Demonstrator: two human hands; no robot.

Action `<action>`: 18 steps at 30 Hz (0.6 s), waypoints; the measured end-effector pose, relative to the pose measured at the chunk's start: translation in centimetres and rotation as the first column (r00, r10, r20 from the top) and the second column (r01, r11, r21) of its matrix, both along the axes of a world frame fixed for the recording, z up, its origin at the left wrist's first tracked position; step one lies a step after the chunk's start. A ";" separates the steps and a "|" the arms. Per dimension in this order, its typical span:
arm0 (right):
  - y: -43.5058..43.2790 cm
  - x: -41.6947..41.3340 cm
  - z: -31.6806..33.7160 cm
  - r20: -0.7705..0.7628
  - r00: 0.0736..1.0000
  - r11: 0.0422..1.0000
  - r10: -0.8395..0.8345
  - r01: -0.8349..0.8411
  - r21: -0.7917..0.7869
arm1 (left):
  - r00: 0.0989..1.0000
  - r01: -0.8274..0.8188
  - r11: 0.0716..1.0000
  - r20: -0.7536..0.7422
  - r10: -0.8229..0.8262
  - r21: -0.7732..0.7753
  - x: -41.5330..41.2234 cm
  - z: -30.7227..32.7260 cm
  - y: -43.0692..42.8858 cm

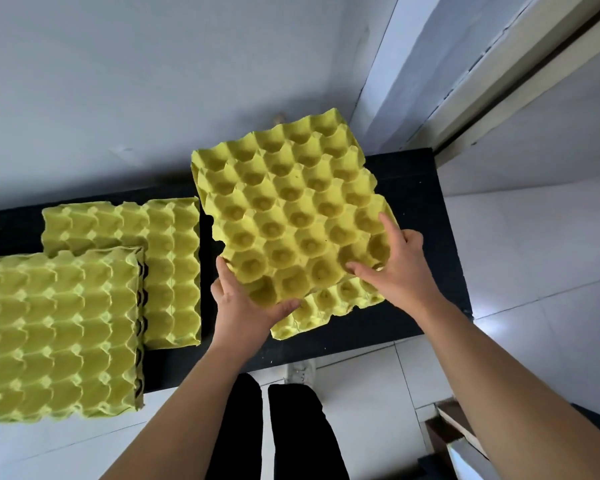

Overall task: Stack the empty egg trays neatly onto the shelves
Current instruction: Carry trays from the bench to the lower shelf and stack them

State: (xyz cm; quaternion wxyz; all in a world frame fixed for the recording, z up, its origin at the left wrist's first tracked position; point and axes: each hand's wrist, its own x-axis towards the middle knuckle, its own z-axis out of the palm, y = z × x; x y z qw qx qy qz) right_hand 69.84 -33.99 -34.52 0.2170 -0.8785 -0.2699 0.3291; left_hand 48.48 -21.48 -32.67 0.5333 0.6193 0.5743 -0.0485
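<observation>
Hands [245, 308] [397, 268] grip tray [291, 202] by near edge, over shelf [413, 188].

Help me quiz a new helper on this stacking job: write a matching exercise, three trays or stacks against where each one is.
Things:
1. held tray
2. lower tray
3. tall stack

Places:
A. far left, many layers deep
B. gripped by the left hand and right hand
C. flat on the black shelf, partly covered by another tray

Pairs: 1-B, 2-C, 3-A
</observation>
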 end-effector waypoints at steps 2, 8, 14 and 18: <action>-1.9 -0.2 -0.2 -0.011 1.000 0.997 0.000 0.000 -0.073 | 1.000 0.025 0.999 -0.004 -0.025 -0.041 -0.1 -0.5 -1.2; -4.4 -0.4 -4.2 0.029 1.000 0.977 0.005 0.001 -0.215 | 0.997 0.043 0.998 -0.070 -0.046 -0.048 0.5 -4.5 -3.5; -4.3 0.0 -7.4 -0.058 0.998 0.990 -0.036 0.028 -0.139 | 0.997 -0.002 0.997 -0.075 -0.004 -0.073 1.0 -7.1 -3.6; -4.3 0.1 -7.3 0.018 0.999 0.989 -0.030 0.033 -0.146 | 0.999 -0.030 0.998 -0.021 0.029 -0.060 0.9 -6.7 -3.7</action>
